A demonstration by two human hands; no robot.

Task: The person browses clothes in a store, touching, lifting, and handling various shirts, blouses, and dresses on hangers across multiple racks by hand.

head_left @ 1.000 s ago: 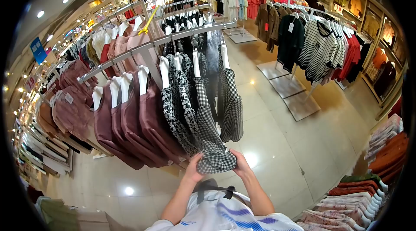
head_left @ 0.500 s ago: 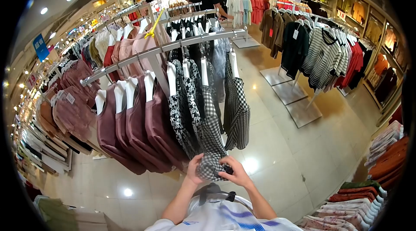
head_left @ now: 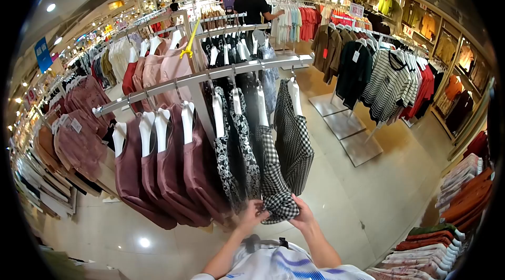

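Observation:
A black-and-white checked garment point(head_left: 272, 167) hangs from a white hanger on the front rail, its lower end bunched up between my hands. My left hand point(head_left: 254, 212) is at the left side of the bunched cloth, smeared by motion, its grip unclear. On the right side, my right hand point(head_left: 302, 214) has its fingers closed on the cloth. Black-and-white patterned garments point(head_left: 225, 148) hang just left of it, and another checked garment point(head_left: 294, 146) hangs to the right. Mauve tops point(head_left: 197, 175) fill the left part of the rail.
The metal rail point(head_left: 173, 83) spans the view ahead of me. A person in black point(head_left: 251, 6) stands beyond it. Striped tops point(head_left: 388, 83) hang on a rack at the right, above metal base plates point(head_left: 360, 148). Folded or hung clothes point(head_left: 428, 248) lie close at the lower right.
My left hand has shifted right and my right hand has moved to the cloth's right side. The rack sits lower in view. The person in black has come fully into view since the earliest frame.

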